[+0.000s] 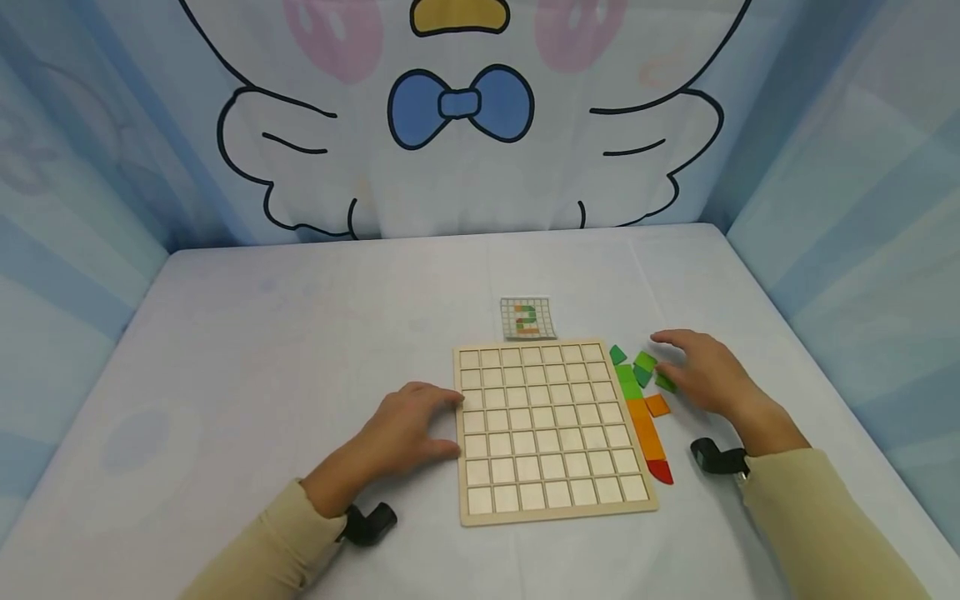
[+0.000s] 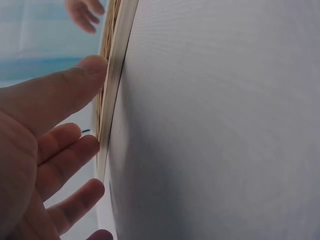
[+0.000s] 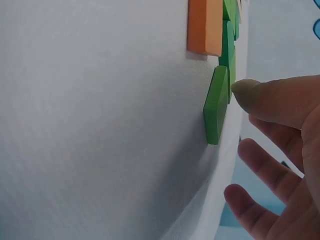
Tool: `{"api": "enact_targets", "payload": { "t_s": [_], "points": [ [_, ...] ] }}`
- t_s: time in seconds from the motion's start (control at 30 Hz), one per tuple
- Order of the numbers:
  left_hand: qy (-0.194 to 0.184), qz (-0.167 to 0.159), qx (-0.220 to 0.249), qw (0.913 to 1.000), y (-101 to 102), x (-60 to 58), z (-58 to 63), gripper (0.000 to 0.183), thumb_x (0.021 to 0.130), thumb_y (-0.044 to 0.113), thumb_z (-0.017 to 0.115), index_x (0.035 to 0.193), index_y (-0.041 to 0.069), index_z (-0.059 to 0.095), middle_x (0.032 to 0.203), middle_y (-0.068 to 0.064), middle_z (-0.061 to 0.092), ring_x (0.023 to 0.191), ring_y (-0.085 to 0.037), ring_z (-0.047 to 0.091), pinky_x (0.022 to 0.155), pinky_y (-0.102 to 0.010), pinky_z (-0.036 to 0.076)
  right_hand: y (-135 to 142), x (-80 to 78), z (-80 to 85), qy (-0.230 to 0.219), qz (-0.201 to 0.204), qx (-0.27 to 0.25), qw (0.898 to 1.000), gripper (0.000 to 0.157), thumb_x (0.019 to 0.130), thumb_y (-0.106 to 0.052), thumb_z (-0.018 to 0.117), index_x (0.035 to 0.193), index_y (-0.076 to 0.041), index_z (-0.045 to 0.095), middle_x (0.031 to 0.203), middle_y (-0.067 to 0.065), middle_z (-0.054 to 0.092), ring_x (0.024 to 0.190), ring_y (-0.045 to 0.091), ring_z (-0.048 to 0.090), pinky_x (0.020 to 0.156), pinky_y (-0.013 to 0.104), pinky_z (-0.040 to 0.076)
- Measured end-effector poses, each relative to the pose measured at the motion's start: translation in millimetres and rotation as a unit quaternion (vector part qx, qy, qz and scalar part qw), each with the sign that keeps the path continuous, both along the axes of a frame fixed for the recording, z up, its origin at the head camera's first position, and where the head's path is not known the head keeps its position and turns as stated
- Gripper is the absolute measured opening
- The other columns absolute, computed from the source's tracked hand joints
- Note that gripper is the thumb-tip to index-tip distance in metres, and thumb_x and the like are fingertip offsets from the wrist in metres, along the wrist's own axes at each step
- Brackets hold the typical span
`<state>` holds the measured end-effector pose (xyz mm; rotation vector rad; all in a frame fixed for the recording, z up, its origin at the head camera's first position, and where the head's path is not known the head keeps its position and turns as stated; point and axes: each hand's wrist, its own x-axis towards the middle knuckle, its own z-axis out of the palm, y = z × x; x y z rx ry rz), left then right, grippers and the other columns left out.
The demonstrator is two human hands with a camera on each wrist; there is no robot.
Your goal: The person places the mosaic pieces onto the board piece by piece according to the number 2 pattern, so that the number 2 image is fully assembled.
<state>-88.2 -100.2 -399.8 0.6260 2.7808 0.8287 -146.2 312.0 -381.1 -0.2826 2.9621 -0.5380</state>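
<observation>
A light wooden grid board (image 1: pixel 558 515) lies flat on the white table, its cells without tiles. My left hand (image 1: pixel 405 427) touches the board's left edge with thumb and fingertips, fingers mostly straight. My right hand (image 1: pixel 708 377) is over the loose tiles beyond the board's right side, thumb and fingers apart and nothing between them. Its thumb tip is right by a green tile (image 3: pixel 215 107). Along the board's right edge lie light green tiles (image 1: pixel 628 382), orange tiles (image 1: pixel 647 433) and a red rounded tile (image 1: pixel 661 472). A loose orange tile (image 1: pixel 657 405) sits beside them.
Behind the board lies a small pattern card (image 1: pixel 528 318) showing a green and orange figure on a grid. Dark green tiles (image 1: pixel 617 355) lie near the board's upper right corner. Printed curtains (image 1: pixel 465 183) hang along the table's back and sides.
</observation>
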Motion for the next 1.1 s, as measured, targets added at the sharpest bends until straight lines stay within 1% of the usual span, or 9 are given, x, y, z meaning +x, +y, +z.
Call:
{"api": "enact_targets", "payload": {
  "t_s": [0.2,0.33,0.5,0.8,1.1],
  "points": [
    [-0.001,-0.014,0.005,0.9999,2,-0.3,1.1,0.062,0.077,0.024,0.088,0.131,0.006,0.064,0.127,-0.007,0.064,0.126,-0.031,0.05,0.102,-0.05,0.04,-1,-5.3,-1.1,-0.012,0.015,-0.001,1.0,0.046,0.095,-0.01,0.066,0.136,0.006,0.054,0.14,0.033,0.048,0.13,0.052,0.041,0.105,0.065,0.032],
    [0.0,-0.024,0.006,0.9997,4,0.1,1.6,0.064,0.078,0.026,0.088,0.132,0.006,0.063,0.129,-0.008,0.063,0.127,-0.032,0.049,0.102,-0.052,0.04,-3,-7.6,-2.2,-0.028,0.012,0.001,1.0,0.047,0.095,-0.01,0.065,0.138,0.005,0.053,0.141,0.032,0.048,0.131,0.052,0.04,0.106,0.065,0.031],
    [0.003,-0.023,-0.003,0.9997,4,0.5,1.7,0.065,0.078,0.027,0.088,0.133,0.006,0.062,0.13,-0.007,0.063,0.127,-0.031,0.05,0.102,-0.052,0.04,-5,-10.5,-4.2,-0.04,0.009,-0.001,0.999,0.046,0.096,-0.009,0.064,0.139,0.002,0.053,0.141,0.032,0.047,0.131,0.053,0.038,0.106,0.066,0.03],
    [-0.002,-0.016,-0.007,0.9998,3,0.6,0.6,0.065,0.078,0.028,0.088,0.134,0.008,0.062,0.131,-0.006,0.063,0.128,-0.031,0.049,0.103,-0.052,0.039,-5,-13.1,-6.1,-0.018,0.026,-0.001,1.0,0.039,0.095,-0.011,0.066,0.131,0.004,0.06,0.132,0.031,0.056,0.126,0.053,0.044,0.104,0.066,0.033],
    [-0.007,-0.018,-0.005,0.9998,3,0.6,0.2,0.064,0.078,0.027,0.088,0.134,0.008,0.062,0.131,-0.005,0.063,0.127,-0.031,0.05,0.103,-0.051,0.039,-6,-13.1,-6.6,-0.019,0.008,-0.011,1.0,0.036,0.096,-0.012,0.066,0.127,0.005,0.062,0.127,0.029,0.059,0.12,0.05,0.048,0.103,0.065,0.035]
  ]
}}
